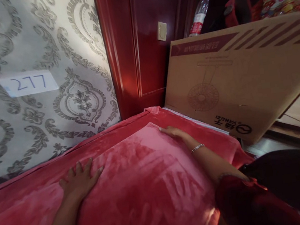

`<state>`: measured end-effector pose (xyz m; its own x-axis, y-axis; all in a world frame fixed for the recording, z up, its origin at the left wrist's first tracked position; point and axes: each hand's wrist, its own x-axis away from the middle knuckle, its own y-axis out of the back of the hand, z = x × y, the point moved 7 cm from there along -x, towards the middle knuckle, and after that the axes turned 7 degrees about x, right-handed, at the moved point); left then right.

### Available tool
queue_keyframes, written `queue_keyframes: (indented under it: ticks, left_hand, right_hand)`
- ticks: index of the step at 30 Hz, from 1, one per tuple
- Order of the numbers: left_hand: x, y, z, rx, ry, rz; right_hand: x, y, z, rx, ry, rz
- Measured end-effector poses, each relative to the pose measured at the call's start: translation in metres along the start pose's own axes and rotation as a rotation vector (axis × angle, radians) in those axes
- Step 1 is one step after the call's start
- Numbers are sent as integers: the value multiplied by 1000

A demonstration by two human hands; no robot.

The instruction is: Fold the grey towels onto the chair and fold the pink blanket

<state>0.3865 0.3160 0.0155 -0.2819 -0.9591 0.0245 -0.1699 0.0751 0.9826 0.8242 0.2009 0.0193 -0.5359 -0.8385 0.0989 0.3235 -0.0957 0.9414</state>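
A pinkish-red velvety cloth [136, 173], squared off like a folded blanket, lies over a darker red velvety cover [122, 132]. My left hand [79, 182] rests flat near its left edge, palm down with the fingers spread. At the far right corner is my right hand [172, 131], its thumb side against the cloth's edge. The other fingers of that hand are mostly hidden, and they appear closed round the edge. Hand-shaped marks and streaks show in the pile between my two arms.
Patterned wallpaper bearing a paper label [28, 83] marked 277 rises at the left. Behind stands a dark red wood panel [148, 53] with a switch [162, 31]. A large cardboard box [217, 81] stands right, near a red-capped bottle [200, 15].
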Motion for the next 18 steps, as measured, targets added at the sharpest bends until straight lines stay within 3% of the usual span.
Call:
queue_keyframes:
  ticks: [4, 9, 13, 18]
  left_hand:
    - [2, 3, -3, 11, 18, 4]
    - [4, 7, -6, 14, -4, -19]
    - [8, 9, -11, 56, -59, -30]
    - [9, 10, -15, 30, -50, -34]
  right_hand:
    - [35, -12, -15, 53, -45, -52]
    - [56, -21, -11, 77, -92, -183]
    - [63, -11, -20, 36, -47, -148]
    - [101, 4, -59, 36, -2, -60]
